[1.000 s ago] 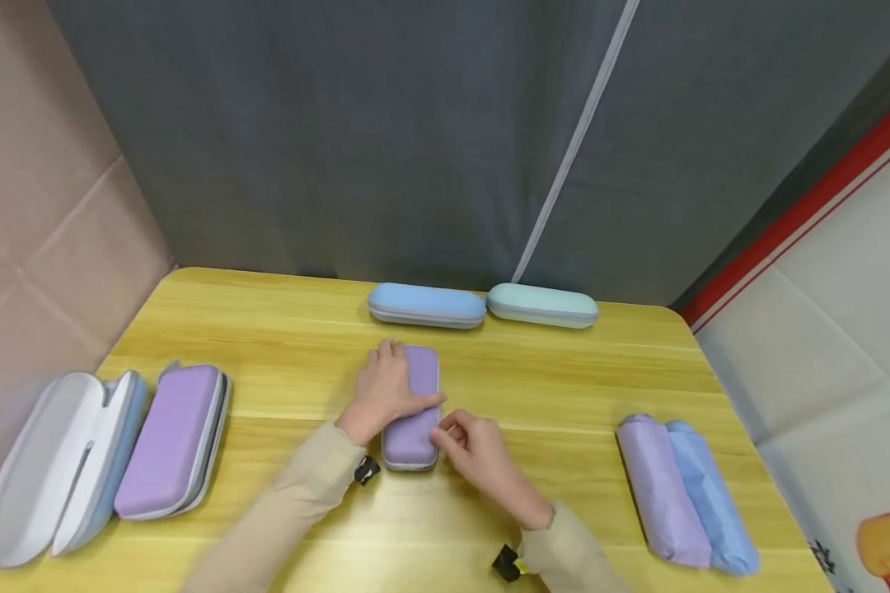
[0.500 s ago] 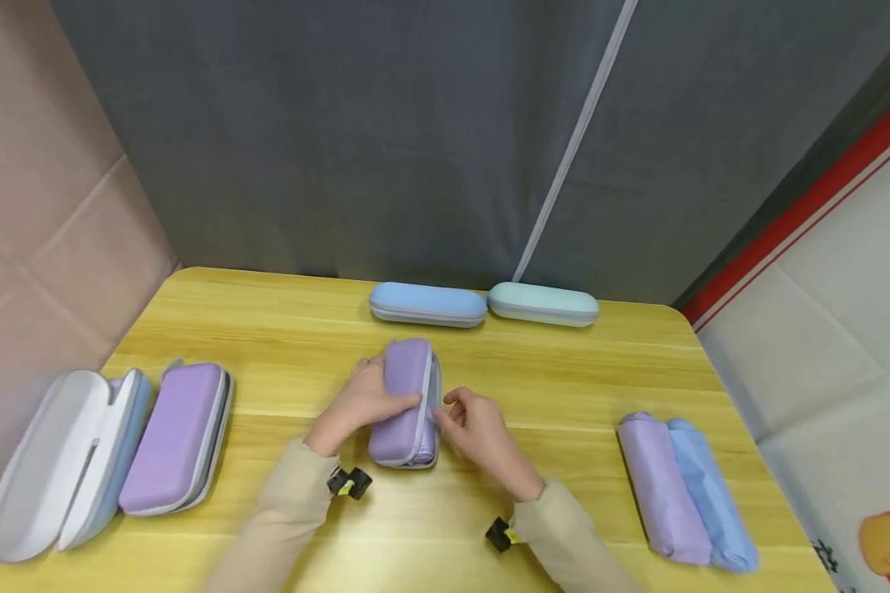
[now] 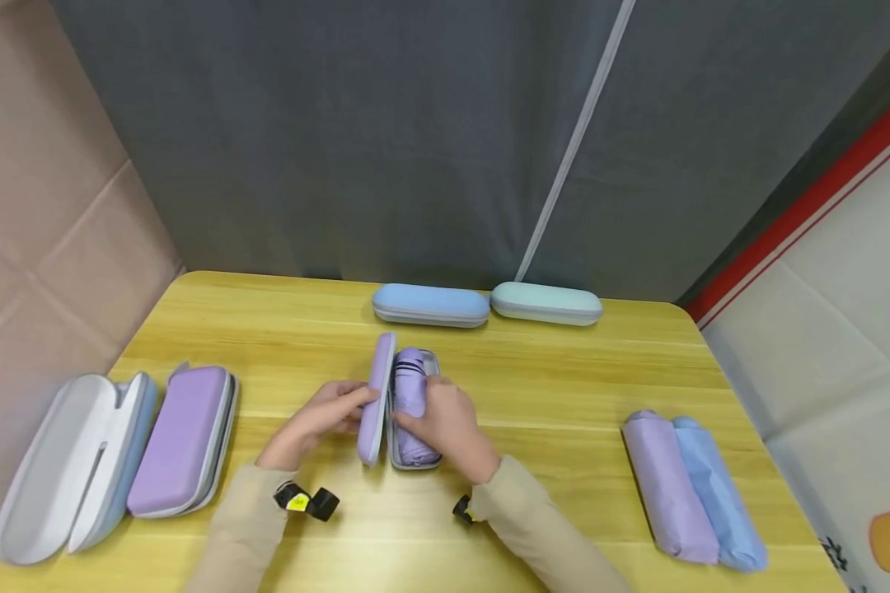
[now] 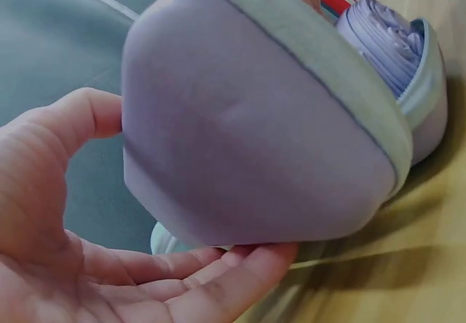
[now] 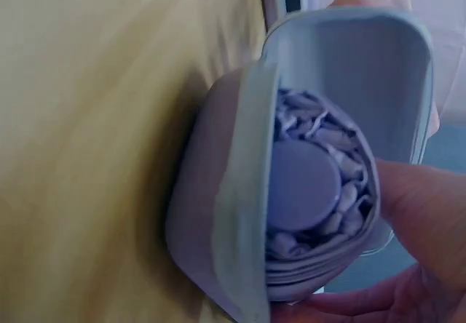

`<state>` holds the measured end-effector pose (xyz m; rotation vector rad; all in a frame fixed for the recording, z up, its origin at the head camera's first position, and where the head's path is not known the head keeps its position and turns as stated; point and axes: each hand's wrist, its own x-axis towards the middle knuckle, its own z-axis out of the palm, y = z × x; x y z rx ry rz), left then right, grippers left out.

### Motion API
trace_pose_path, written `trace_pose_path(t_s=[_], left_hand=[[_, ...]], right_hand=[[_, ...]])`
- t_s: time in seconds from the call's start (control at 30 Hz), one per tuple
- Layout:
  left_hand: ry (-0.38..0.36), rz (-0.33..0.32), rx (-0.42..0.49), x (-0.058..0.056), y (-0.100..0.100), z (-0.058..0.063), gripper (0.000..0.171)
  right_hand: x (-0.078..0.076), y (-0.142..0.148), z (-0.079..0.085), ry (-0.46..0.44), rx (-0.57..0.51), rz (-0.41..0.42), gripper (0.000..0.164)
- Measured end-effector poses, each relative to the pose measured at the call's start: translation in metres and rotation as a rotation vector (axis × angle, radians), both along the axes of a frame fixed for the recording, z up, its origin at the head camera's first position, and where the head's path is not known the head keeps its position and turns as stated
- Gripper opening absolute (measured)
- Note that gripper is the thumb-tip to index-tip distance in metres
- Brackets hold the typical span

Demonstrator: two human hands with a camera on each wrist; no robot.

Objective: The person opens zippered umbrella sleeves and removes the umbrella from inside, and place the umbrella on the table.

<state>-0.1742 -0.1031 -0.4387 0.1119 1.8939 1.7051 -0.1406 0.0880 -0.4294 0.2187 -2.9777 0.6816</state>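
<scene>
In the head view a purple zip case lies unzipped mid-table, its lid [image 3: 377,399] raised on the left. My left hand [image 3: 325,416] holds that lid between thumb and fingers, as the lid's outside [image 4: 233,119] in the left wrist view shows. A folded purple umbrella [image 3: 411,394] sits in the case's other half. Around it curl the thumb and fingers of my right hand [image 3: 452,424]. From the right wrist, the round handle end [image 5: 306,185] faces the camera, ringed by gathered fabric, with the case's lower half [image 5: 218,185] beneath.
A second purple case [image 3: 181,441] and an opened blue case with white lining [image 3: 55,469] stand at the left. Blue [image 3: 430,303] and mint [image 3: 545,301] cases line the back edge. Purple [image 3: 671,486] and blue [image 3: 719,494] folded umbrellas lie at the right.
The purple case was closed, then partly unzipped, and now its lid is swung up to the left by my left hand. My right hand has moved from the case's edge onto the umbrella.
</scene>
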Motion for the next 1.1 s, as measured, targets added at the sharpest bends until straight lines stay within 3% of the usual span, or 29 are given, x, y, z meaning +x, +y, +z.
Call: trace_pose_path(t_s=[0.13,0.27,0.37,0.6,0.73,0.93,1.1], left_hand=[[-0.008,-0.002,0.033,0.000,-0.004,-0.002,0.061],[-0.007,0.007,0.046,0.000,-0.005,-0.003,0.061],[-0.004,0.021,0.052,0.001,-0.005,-0.004,0.060],[0.009,0.082,0.054,0.005,-0.003,-0.003,0.058],[0.024,0.119,0.017,0.004,-0.006,-0.003,0.058],[0.061,0.151,-0.062,0.007,-0.025,0.001,0.059],[0.083,0.190,-0.201,0.011,-0.056,0.011,0.067]], right_hand=[[-0.003,-0.006,-0.001,0.024,0.122,-0.005,0.051],[-0.007,-0.009,-0.003,0.044,0.135,-0.002,0.050],[-0.009,-0.005,-0.004,-0.003,0.026,-0.006,0.049],[-0.012,0.017,0.001,-0.250,-0.366,0.001,0.056],[-0.011,0.032,0.008,-0.312,-0.546,0.009,0.053],[0.006,0.070,0.012,-0.314,-0.607,-0.064,0.052],[0.028,0.116,0.015,-0.262,-0.477,-0.163,0.053]])
